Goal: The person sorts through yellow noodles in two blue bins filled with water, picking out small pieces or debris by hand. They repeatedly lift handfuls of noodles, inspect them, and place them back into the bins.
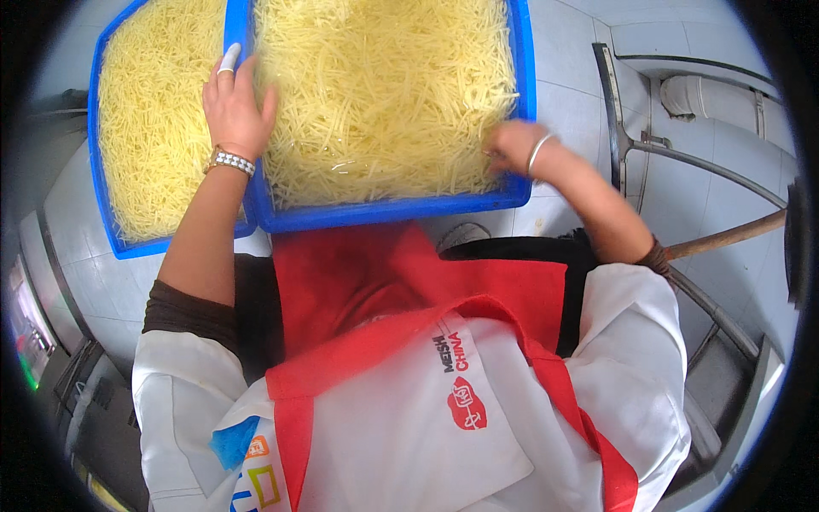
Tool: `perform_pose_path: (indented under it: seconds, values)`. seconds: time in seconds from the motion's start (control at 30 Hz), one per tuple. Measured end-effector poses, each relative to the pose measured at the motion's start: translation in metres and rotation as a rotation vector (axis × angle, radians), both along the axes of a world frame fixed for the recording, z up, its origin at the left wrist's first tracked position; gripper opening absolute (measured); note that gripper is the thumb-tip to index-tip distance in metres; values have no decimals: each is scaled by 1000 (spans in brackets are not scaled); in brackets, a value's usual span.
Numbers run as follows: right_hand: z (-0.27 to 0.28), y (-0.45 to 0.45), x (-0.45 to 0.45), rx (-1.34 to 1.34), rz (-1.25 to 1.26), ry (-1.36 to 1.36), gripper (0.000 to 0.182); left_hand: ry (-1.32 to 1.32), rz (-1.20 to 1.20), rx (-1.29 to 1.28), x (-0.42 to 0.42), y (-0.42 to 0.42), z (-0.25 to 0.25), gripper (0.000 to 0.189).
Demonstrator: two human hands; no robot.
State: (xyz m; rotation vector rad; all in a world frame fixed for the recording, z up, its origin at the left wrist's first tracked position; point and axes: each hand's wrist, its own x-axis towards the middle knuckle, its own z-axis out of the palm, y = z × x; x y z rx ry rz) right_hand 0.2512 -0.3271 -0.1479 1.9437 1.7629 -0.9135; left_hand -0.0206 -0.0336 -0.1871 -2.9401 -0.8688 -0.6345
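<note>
Pale yellow shreds (377,109), which look like cut potato, fill a large blue plastic bin (397,214) in front of me and appear wet. A second blue bin (96,173) to its left holds similar shreds (160,115). Over the rims between both bins lies my left hand (237,105), its fingers apart and a white cover on one fingertip. My right hand (515,146) is curled and blurred at the near right corner of the larger bin. Whether it holds any shreds is hidden.
White floor tiles (566,109) surround the bins. On the right are a metal frame (710,166), a wooden handle (729,235) and a pale pipe (716,99) along the wall. A shoe (464,235) shows below the larger bin, beside my red apron (358,275).
</note>
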Motion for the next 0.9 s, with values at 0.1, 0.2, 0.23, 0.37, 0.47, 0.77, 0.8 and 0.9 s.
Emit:
perform_pose_path:
  seconds: [0.1, 0.2, 0.23, 0.37, 0.47, 0.77, 0.8, 0.9]
  values:
    - [-4, 1, -5, 78, -74, 6, 13, 19, 15, -17, 2, -1, 2, 44]
    - [2, 7, 7, 254, -146, 151, 9, 36, 35, -33, 0, -1, 3, 43]
    - [0, 4, 4, 201, -111, 145, 11, 34, 41, -36, 0, -1, 3, 43]
    - [-2, 9, -18, -16, -101, 93, 22, 35, 38, -46, 0, -2, 3, 44]
    - [-15, 11, -7, 307, -181, 205, 30, 18, 38, -67, 2, -3, 7, 46]
    - [-31, 64, -5, 566, -56, 31, 54, 4, 74, -144, 4, -5, 12, 48]
    - [-28, 83, 14, 408, -133, 206, 53, 4, 76, -150, 5, -5, 15, 48]
    - [-8, 124, 18, 441, -220, 212, 47, 10, 83, -172, 2, -7, 16, 48]
